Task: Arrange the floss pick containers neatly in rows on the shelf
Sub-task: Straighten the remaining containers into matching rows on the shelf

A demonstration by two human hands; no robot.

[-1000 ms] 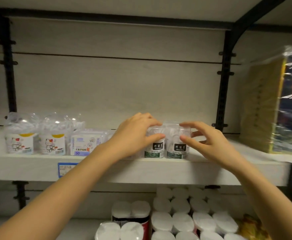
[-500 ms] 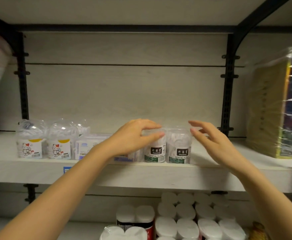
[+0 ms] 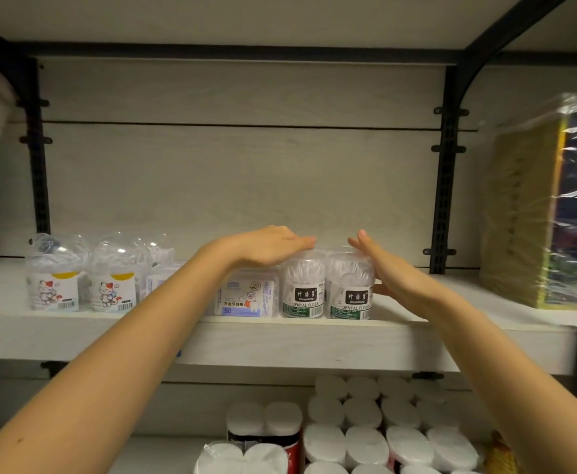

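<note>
Two clear round floss pick containers with black and green "DENTAL FLOSS" labels stand side by side at the front of the white shelf (image 3: pixel 314 340): the left one (image 3: pixel 303 288) and the right one (image 3: pixel 350 289). My left hand (image 3: pixel 269 247) lies flat, palm down, fingertips over the left container's lid. My right hand (image 3: pixel 388 273) is flat against the right container's right side, fingers straight. Neither hand grips anything. A flat square floss box (image 3: pixel 246 297) with a blue label stands just left of the pair, partly behind my left forearm.
Two domed clear tubs with cat labels (image 3: pixel 52 273) (image 3: pixel 114 278) stand at the shelf's left. A tall plastic-wrapped yellow pack (image 3: pixel 540 206) fills the right end. Black uprights (image 3: pixel 446 186) flank the bay. White-capped bottles (image 3: pixel 362 436) crowd the shelf below.
My left hand has flattened and risen from gripping the left container's front to resting over its lid. My right hand has moved in against the right container's side. The view has shifted slightly.
</note>
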